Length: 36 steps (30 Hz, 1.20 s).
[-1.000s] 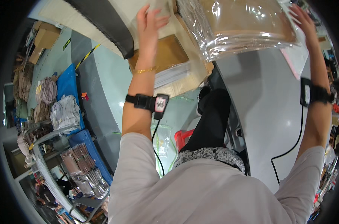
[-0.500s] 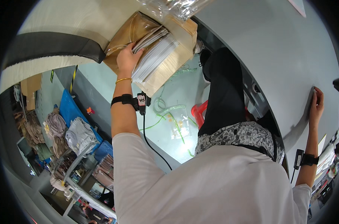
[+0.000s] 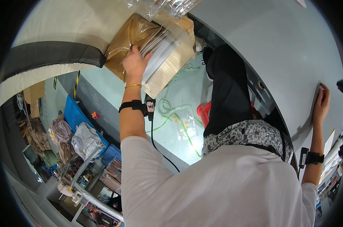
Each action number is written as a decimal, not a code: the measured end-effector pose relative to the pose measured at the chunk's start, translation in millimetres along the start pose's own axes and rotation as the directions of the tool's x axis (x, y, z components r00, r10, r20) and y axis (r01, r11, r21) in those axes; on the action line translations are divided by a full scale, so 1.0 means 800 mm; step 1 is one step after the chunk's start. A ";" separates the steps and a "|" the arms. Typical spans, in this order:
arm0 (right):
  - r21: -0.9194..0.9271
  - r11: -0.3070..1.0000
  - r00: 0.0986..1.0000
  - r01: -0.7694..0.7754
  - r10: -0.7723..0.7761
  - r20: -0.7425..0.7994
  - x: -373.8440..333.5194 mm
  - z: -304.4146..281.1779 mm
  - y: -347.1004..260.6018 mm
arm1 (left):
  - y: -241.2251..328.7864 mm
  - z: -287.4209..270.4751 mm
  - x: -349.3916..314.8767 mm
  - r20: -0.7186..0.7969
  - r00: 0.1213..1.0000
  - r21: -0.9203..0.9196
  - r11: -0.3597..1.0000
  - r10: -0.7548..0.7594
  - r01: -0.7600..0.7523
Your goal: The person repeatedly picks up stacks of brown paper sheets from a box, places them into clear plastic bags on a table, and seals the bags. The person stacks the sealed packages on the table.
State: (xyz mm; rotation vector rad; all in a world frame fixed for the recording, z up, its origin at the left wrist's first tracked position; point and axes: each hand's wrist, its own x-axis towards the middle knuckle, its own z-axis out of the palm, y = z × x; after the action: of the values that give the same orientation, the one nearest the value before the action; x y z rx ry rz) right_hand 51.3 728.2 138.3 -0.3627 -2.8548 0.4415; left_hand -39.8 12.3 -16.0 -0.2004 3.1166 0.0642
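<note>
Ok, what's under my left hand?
Shiny brownish plastic shows around your left hand, with layered white edges to its right. What the hand covers can't be seen.

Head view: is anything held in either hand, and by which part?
The left hand is on the plastic-covered stack, thumb by its white edges; whether it grips any cannot be told. Nothing shows held in the right hand.
</note>
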 end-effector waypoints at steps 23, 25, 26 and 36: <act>-0.013 0.999 0.997 0.045 -0.045 -0.059 -0.005 0.008 0.008 | -0.015 0.008 0.027 -0.056 0.998 0.067 0.998 0.014 -0.010; -0.066 0.998 1.000 0.005 -0.006 -0.014 -0.005 0.007 0.004 | -0.017 0.015 0.031 -0.046 0.999 0.095 0.995 0.028 -0.024; -0.095 0.995 1.000 -0.016 0.016 0.007 -0.005 0.007 0.001 | -0.016 0.020 0.034 -0.081 0.995 0.109 0.993 0.050 -0.041; 0.134 0.979 0.985 0.154 -0.142 -0.097 -0.007 0.019 -0.060 | -0.056 -0.077 0.013 -0.078 0.990 -0.323 0.943 -0.116 0.085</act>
State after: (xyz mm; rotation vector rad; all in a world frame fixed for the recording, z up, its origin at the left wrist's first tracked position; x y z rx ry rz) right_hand 43.1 678.4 138.4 -0.1379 -2.7224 0.5796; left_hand -45.4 -36.2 43.5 -0.3777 3.1646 0.5770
